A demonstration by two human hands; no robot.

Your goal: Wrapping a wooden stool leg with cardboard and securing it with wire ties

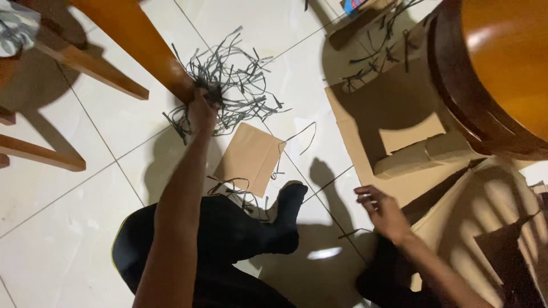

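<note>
The left hand (202,108) is closed, gripping a tangle of thin dark paper strips (234,85) on the tiled floor (85,188) — light, limp, snag-prone, best gathered by the bunch. The right hand (385,214) hovers half-spread, holding nothing, near brown cardboard (365,131).

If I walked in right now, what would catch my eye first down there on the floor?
Probably the tangle of dark paper strips on the white tiled floor, which the left hand is grabbing beside a wooden chair leg. Next, the flat brown cardboard sheets at the right, near the right hand.
</note>
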